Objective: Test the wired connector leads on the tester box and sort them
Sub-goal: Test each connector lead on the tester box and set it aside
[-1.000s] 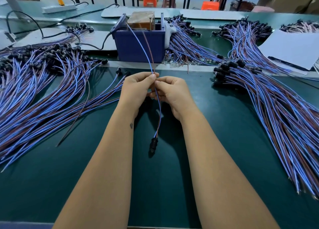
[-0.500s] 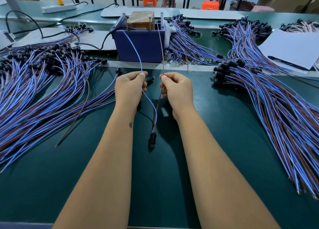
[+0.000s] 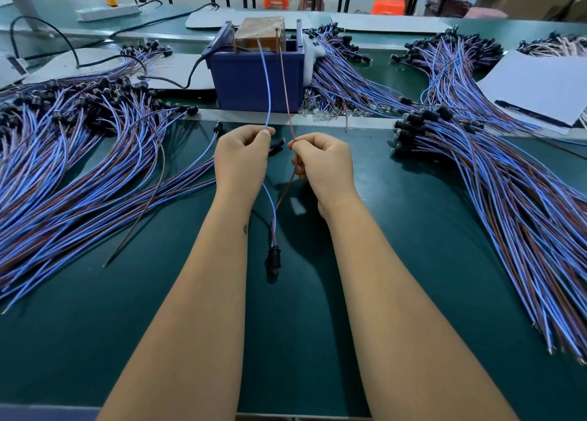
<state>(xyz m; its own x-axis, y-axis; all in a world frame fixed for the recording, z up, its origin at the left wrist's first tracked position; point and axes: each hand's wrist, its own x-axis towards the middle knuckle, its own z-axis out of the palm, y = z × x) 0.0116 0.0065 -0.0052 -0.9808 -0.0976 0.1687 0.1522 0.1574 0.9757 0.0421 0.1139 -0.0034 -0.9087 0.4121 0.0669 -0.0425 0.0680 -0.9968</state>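
Blue wire (image 3: 268, 103): pinched in left hand (image 3: 243, 160) fingers | brown wire (image 3: 286, 96): pinched in right hand (image 3: 324, 166) fingers | both reach tester box (image 3: 257, 74), upper centre | black connector (image 3: 274, 257) hangs below

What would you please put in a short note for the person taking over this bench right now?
Left hand: grip shut on the blue wire.
Right hand: grip shut on the brown wire.
Both wires run up to the tester box; their black connector hangs low between the forearms.
Done: this lead is presented to the tester.
Left: read the result, then place it in the left pile or right pile; which is which is unclear.
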